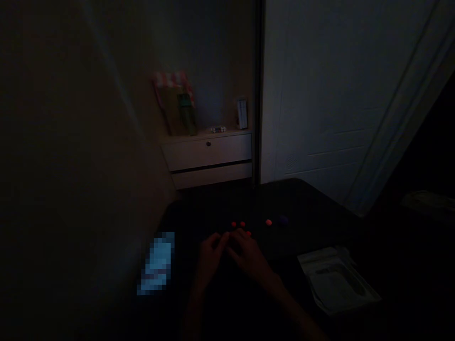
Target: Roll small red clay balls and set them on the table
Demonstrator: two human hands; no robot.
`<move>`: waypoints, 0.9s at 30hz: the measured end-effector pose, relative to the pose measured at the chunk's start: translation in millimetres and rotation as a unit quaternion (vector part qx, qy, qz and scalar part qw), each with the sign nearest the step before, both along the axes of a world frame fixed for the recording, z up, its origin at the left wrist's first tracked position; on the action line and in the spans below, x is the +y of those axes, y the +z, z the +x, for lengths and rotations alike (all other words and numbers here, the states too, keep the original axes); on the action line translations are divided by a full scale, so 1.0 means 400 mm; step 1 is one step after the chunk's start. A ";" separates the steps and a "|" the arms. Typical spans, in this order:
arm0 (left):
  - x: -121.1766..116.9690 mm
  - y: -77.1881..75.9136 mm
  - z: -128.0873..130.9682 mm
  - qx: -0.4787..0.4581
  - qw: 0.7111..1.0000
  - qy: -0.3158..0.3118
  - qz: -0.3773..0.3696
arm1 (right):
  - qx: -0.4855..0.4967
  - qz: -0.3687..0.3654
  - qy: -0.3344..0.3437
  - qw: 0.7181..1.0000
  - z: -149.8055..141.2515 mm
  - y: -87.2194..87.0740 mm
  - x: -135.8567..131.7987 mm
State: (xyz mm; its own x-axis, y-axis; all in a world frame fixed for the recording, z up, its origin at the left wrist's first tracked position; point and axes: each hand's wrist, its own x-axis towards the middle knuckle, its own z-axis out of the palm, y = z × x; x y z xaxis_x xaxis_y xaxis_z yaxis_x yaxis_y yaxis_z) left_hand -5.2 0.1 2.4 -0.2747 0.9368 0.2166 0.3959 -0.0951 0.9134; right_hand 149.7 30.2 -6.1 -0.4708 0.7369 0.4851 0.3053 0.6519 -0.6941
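Through my head view, the left hand (210, 252) has its fingers bent and thumb drawn in, tips almost meeting those of the right hand (248, 252), which curls over from the right. In this gloom I cannot tell whether either one pinches anything; the space between the fingertips is too dark for me to read.

Just beyond the right fingers sits a red ball (249, 234), so close that I cannot say whether they touch. A little farther off lie two more, a left ball (233, 224) and its neighbour (242, 224), side by side. To their right, apart, are a pink ball (268, 222) and a darker blue ball (283, 220), all on the black table (313, 203).

By their size beside the fingers, I would judge the balls very light, and perhaps soft, though I can't make out the surface. Being round, they could roll at a nudge. I would take each across its widest part, thumb against forefinger, with a gentle squeeze in case it dents.

Near right lies a pale packet (330, 284); far off, beyond the table, stand the drawers (213, 154).
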 end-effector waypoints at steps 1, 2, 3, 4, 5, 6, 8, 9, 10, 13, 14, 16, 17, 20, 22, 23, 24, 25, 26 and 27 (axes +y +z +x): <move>0.000 0.000 0.000 -0.002 1.000 -0.002 -0.002 | -0.006 0.000 0.001 1.000 0.001 0.000 0.001; 0.000 0.000 0.001 -0.007 1.000 -0.005 -0.003 | -0.010 -0.001 0.002 1.000 0.002 0.000 0.002; 0.000 0.000 0.001 -0.014 1.000 -0.011 -0.003 | -0.011 -0.002 0.003 1.000 0.002 0.000 0.003; 0.000 0.001 0.002 -0.023 1.000 -0.016 -0.001 | -0.011 -0.003 0.005 1.000 0.002 -0.001 0.004; 0.001 0.000 0.002 -0.030 0.999 -0.020 0.002 | -0.008 -0.003 0.007 1.000 0.002 -0.003 0.006; 0.001 0.000 0.002 -0.036 0.999 -0.022 0.003 | -0.005 -0.002 0.008 1.000 0.002 -0.004 0.007; 0.002 -0.002 0.001 -0.039 0.999 -0.019 0.008 | 0.002 -0.001 0.009 1.000 0.001 -0.008 0.008; 0.003 -0.004 0.000 -0.039 0.999 -0.014 0.010 | 0.006 0.000 0.009 1.000 0.001 -0.010 0.009; 0.005 -0.006 -0.001 -0.040 0.999 -0.010 0.011 | 0.010 0.002 0.008 1.000 0.000 -0.012 0.009; 0.007 -0.011 -0.003 -0.057 0.998 -0.016 0.016 | 0.017 0.006 0.000 1.000 0.000 -0.015 0.009; 0.007 -0.012 -0.004 -0.062 0.998 -0.021 0.019 | 0.018 0.006 -0.002 1.000 0.000 -0.015 0.008; 0.005 -0.009 -0.004 -0.060 0.998 -0.025 0.025 | 0.016 0.003 -0.010 1.000 0.000 -0.013 0.006; 0.004 -0.007 -0.003 -0.052 0.998 -0.025 0.027 | 0.016 0.001 -0.013 1.000 0.000 -0.012 0.005; -0.001 0.001 -0.002 -0.033 0.999 -0.016 0.019 | 0.019 0.003 -0.016 1.000 -0.002 -0.007 0.001; -0.003 0.005 -0.001 -0.029 0.999 -0.008 0.013 | 0.021 0.011 -0.014 1.000 -0.003 -0.004 0.000; -0.004 0.007 0.000 -0.027 1.000 -0.004 0.010 | 0.022 0.014 -0.011 1.000 -0.003 -0.004 -0.001; -0.004 0.007 0.000 -0.025 1.000 -0.001 0.009 | 0.021 0.016 -0.010 1.000 -0.002 -0.004 -0.001; -0.004 0.007 0.001 -0.021 1.000 -0.001 0.009 | 0.020 0.014 -0.008 1.000 -0.002 -0.003 -0.001; -0.004 0.006 0.001 -0.017 1.000 -0.005 0.009 | 0.018 0.011 -0.007 1.000 -0.001 -0.003 -0.001; -0.003 0.004 0.001 -0.017 1.000 -0.011 0.008 | 0.016 0.006 -0.006 1.000 0.000 -0.003 -0.001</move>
